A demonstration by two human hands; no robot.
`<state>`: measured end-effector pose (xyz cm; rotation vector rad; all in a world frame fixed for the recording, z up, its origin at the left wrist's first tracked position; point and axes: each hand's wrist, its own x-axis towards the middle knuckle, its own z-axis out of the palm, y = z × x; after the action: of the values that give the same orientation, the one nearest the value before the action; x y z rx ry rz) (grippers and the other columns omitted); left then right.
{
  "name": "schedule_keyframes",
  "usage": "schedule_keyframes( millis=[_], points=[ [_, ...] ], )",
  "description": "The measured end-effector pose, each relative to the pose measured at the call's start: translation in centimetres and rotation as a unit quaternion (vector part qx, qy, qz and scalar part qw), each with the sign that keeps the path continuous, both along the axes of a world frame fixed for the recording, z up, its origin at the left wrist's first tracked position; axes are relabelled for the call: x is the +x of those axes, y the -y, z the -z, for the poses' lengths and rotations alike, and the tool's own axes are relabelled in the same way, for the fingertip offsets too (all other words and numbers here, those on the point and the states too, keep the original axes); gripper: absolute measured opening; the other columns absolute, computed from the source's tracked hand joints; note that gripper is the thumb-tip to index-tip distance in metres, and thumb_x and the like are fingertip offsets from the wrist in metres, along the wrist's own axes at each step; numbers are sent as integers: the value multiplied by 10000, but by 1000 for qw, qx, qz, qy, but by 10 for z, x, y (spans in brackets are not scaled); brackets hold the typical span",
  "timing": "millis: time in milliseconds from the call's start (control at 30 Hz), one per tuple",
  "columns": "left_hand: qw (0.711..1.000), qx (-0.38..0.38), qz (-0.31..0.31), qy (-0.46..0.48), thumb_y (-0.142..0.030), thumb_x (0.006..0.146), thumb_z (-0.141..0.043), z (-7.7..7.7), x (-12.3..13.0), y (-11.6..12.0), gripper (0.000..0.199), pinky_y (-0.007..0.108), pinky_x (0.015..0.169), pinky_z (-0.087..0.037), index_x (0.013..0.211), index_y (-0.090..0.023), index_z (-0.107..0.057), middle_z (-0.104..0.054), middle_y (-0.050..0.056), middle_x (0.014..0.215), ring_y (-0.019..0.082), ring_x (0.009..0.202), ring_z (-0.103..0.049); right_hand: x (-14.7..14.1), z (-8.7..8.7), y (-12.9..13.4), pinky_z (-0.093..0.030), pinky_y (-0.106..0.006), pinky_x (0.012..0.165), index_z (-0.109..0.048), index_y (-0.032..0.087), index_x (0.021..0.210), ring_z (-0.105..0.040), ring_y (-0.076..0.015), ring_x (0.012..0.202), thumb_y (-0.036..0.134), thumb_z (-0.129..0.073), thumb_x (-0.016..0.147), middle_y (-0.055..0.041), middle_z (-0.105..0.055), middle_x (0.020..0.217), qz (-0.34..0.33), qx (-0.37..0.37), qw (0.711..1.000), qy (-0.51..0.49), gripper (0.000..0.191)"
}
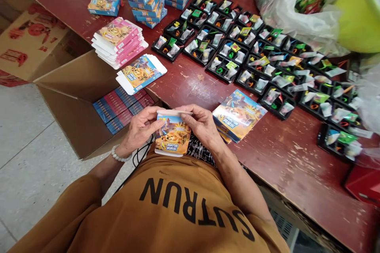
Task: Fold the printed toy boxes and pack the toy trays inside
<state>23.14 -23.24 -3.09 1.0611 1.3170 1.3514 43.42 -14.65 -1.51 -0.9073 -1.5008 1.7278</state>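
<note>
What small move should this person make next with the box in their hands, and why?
Probably they should press the white flap down to close the small printed box. The flap seems to stand open at the top edge, and the left hand and right hand already hold the box from both sides, close to it.

- A brown cardboard carton [74, 99] is standing open just left of the left hand [139, 126], its wall blocking any sideways pass.
- A flat printed card box blank [239, 115] is lying just beside the right hand [202, 124], obstructing the way rightward.
- A strip of worn red-painted tabletop [190, 83] is running forward between the hands and the trays, offering a passage.
- Rows of black plastic trays [225, 51] are packed across the table beyond, barring further reach.
- A stack of pink-edged card blanks [118, 41] is standing beyond the carton, crowding the forward-left path.
- Grey floor tiles [26, 134] are spreading below the carton's left side, leaving room there.
</note>
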Motion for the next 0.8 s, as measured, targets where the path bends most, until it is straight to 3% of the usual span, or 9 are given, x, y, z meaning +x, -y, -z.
schedule_keyframes(
  millis=[67,133,233,367,500,600,800],
  points=[
    [1000,5,-6,0,-340,845,-873,7,-3,1,325,231,693,-607,1124,-210,-769,-805,48,991,161,806,-758,2,-1,-1,-607,-370,902,-811,249,1056,-747,-196,976,430,-729,969,-36,-813,1077,-12,31,999,11,217],
    [1000,-7,-17,8,-353,860,-858,14,-3,1,270,224,604,-578,1087,-221,-790,-778,29,898,135,678,-708,7,-3,-1,-596,-427,1013,-816,265,1119,-752,-224,1105,424,-696,1002,-49,-809,1187,-40,90,994,38,231],
    [999,-34,-6,34,-375,875,-839,16,-3,2,249,229,534,-547,1067,-222,-798,-751,21,814,125,584,-655,14,-4,1,-581,-467,1071,-805,284,1192,-738,-244,1178,435,-698,1009,-62,-787,1270,-74,164,981,72,260],
    [999,-31,35,10,-373,811,-887,5,-5,3,309,255,612,-592,1059,-206,-808,-789,49,884,151,671,-701,19,0,6,-610,-428,994,-812,275,1133,-760,-222,1076,414,-711,1005,-59,-808,1174,-54,155,984,71,214],
    [994,-5,1,-111,-373,853,-846,-8,-7,1,193,225,583,-540,946,-205,-833,-787,36,825,137,649,-676,14,-3,7,-613,-357,819,-811,244,1067,-758,-198,903,410,-739,975,-48,-823,1044,-30,114,989,93,203],
    [989,-1,7,-148,-363,887,-815,-13,-10,1,159,223,595,-528,963,-224,-836,-796,21,841,138,667,-684,7,-10,5,-553,-290,675,-798,221,973,-705,-158,766,418,-744,956,-33,-808,936,-2,94,992,85,204],
    [985,2,25,-172,-400,943,-760,-14,-18,-2,194,264,645,-520,919,-215,-814,-775,18,832,162,715,-674,2,-17,6,-516,-270,634,-780,218,887,-659,-136,701,434,-767,930,-14,-792,867,1,77,994,71,220]
  ],
)
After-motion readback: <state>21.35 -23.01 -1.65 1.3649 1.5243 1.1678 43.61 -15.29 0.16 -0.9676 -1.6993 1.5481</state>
